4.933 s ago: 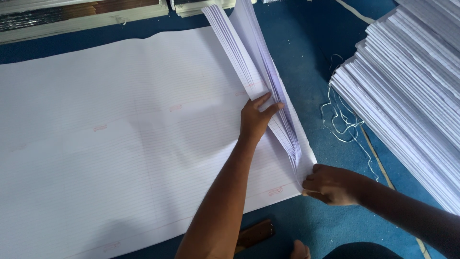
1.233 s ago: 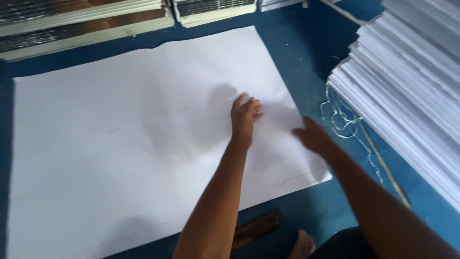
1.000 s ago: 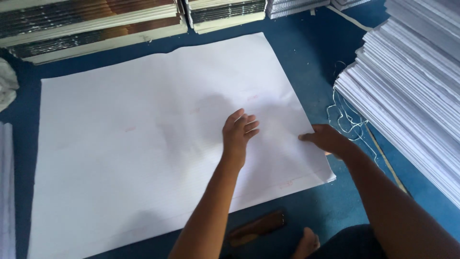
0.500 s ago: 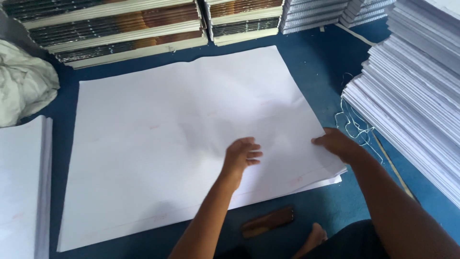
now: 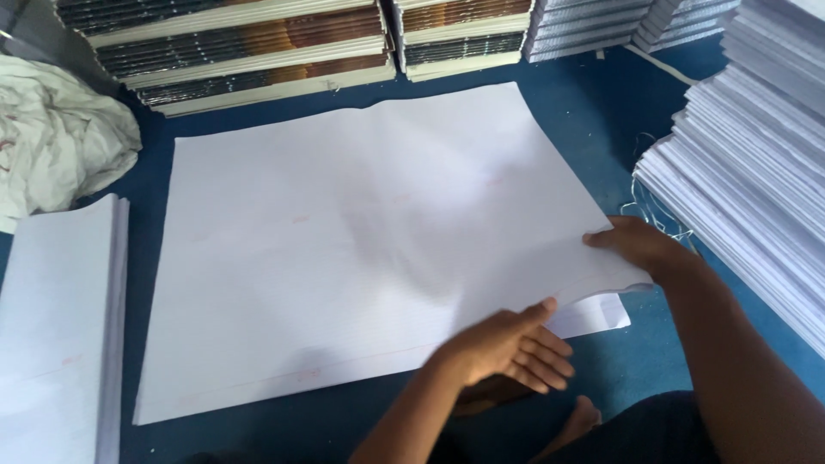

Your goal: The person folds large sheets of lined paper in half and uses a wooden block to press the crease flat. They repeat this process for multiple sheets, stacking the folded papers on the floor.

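1. Large white rectangular paper sheet lies flat on the blue floor covering, long axis running left to right, with more sheets showing under its near right corner.
2. Right hand rests on the sheet's right edge, fingers closing on the top sheet near that corner; the nearer hand.
3. Left hand hovers at the near edge, palm open, fingers spread, holding nothing.
4. Tall stack of white folded paper stands just right of the right hand.

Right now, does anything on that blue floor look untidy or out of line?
Mostly neat. At the near right corner of the big white sheet, a lower sheet pokes out, so the edges do not line up; the right hand lifts that corner, the left hand beside it. Loose white string lies tangled by the paper stack.
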